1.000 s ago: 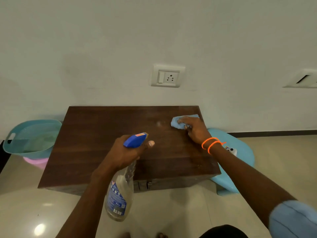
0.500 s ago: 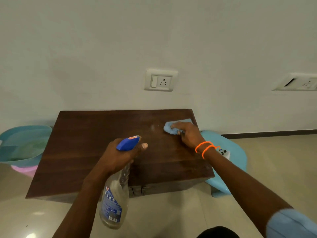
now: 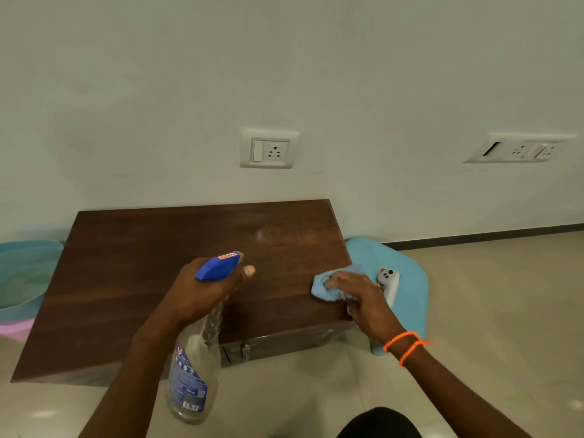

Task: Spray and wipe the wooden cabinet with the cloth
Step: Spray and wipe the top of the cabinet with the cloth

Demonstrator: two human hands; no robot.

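Wiping goes on: right hand (image 3: pixel 363 295) presses the crumpled light-blue cloth (image 3: pixel 328 284) on the dark brown wooden cabinet (image 3: pixel 158 263) top's right front corner; left hand (image 3: pixel 202 292) fingers wrap the clear blue-headed spray bottle (image 3: pixel 192 368). The left part seems not yet wiped.

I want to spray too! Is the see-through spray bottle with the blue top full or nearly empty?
Nearly empty, it seems: the clear plastic spray bottle in the left hand looks see-through, with no liquid line visible.

Teal tub (image 3: pixel 22 273) cut off left, bottle label (image 3: pixel 186 379) unreadable
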